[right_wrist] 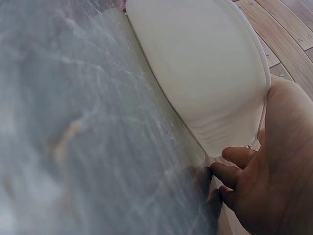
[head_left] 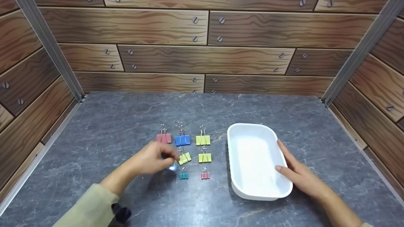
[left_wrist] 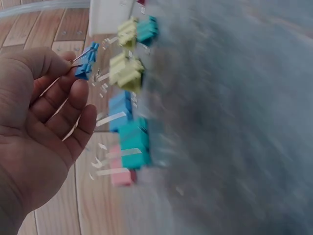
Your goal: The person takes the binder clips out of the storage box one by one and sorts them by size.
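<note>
Wood-patterned panels with screw heads wall in a grey marbled desk (head_left: 110, 126) on three sides, with metal posts in the two back corners. Most of the bare surface lies along the back and far left; the near right is taken up by a white rounded-rectangular plastic tray (head_left: 252, 189), which sits well short of the right wall.

The left hand (head_left: 154, 160) pinches a small blue binder clip (left_wrist: 87, 61) by its wire handles between thumb and fingertips, lifted just clear of the desk; in the head view that clip is only a blur at the fingertips.

Just beyond the left hand, a loose grid of binder clips lies between it and the tray: a pink one (head_left: 163, 138), a larger blue one (head_left: 182, 139) and a yellow-green one (head_left: 203, 139) along the back row, two more yellow-green ones (head_left: 184, 158) (head_left: 204, 157) in the middle, then a small teal one (head_left: 184, 175) and a small pink one (head_left: 205, 175) nearest the person. A narrow strip of bare desk separates the grid's right column from the tray's left rim.

The right hand (head_left: 296, 171) rests against the tray's right rim, fingers straight along the edge and thumb on the wall.
</note>
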